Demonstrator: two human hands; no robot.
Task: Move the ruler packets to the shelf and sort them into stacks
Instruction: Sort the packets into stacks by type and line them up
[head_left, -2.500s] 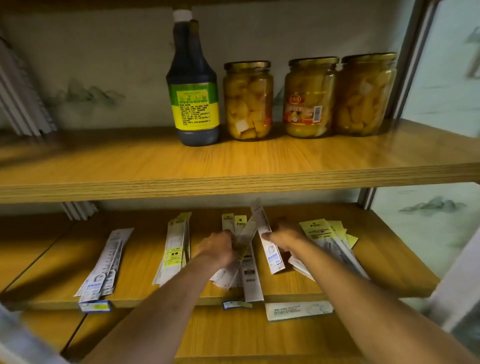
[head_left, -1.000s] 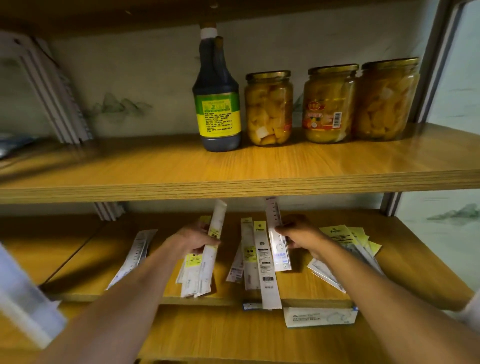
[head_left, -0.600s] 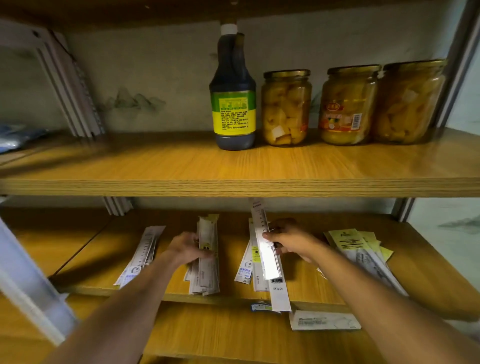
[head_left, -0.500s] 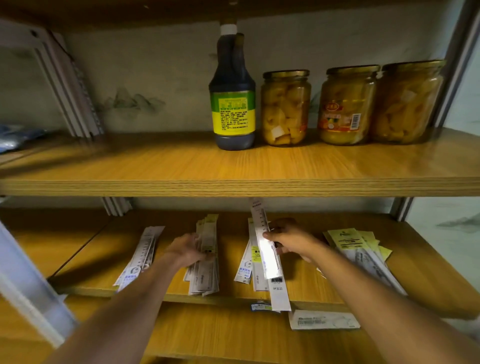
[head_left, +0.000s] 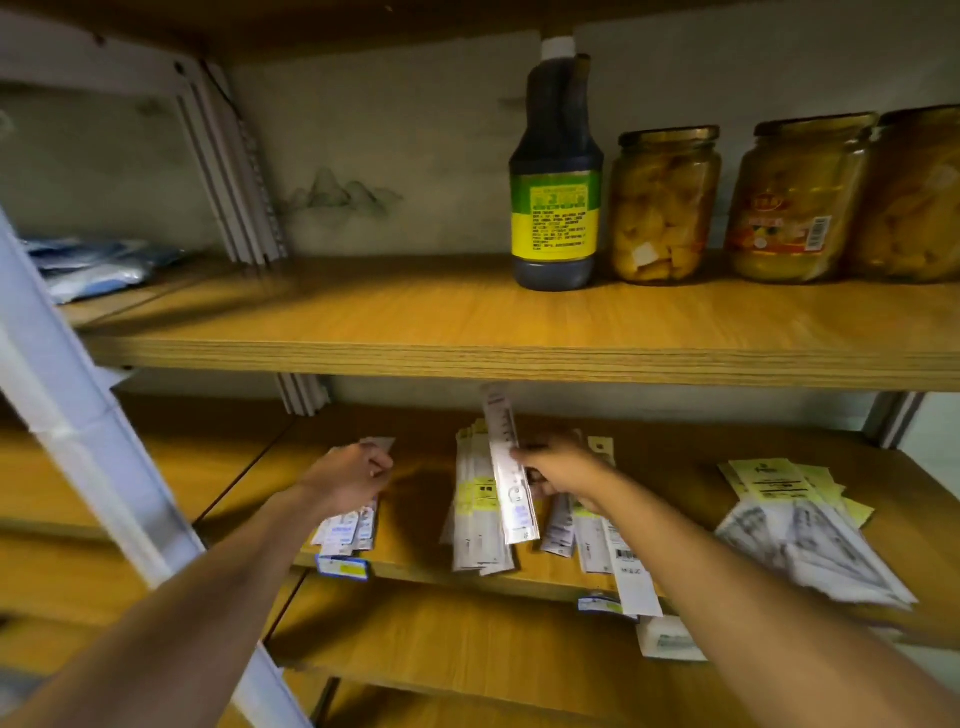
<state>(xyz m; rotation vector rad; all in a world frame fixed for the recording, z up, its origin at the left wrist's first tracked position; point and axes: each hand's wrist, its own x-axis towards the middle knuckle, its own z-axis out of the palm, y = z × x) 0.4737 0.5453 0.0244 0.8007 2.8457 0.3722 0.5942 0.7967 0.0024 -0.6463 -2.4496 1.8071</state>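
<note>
Several piles of long white ruler packets lie on the middle wooden shelf (head_left: 415, 483). My left hand (head_left: 353, 475) is curled over the top of the leftmost stack (head_left: 343, 530), fingers closed on its packets. My right hand (head_left: 561, 470) grips a single ruler packet (head_left: 506, 467), which is tilted up with its top end near the underside of the upper shelf, above the second stack (head_left: 475, 519). A loose third pile (head_left: 597, 535) lies under my right forearm. A fanned pile with yellow headers (head_left: 800, 525) sits at the far right.
The upper shelf holds a dark sauce bottle (head_left: 556, 171) and glass jars of yellow fruit (head_left: 665, 208). A white slanted upright (head_left: 104, 467) crosses the left side. Blue-white bags (head_left: 88, 265) lie upper left. A white box (head_left: 670, 642) rests on the lower shelf.
My left hand left the second stack and moved left onto the leftmost stack. My right hand carried its packet left, over the second stack. The view turned left.
</note>
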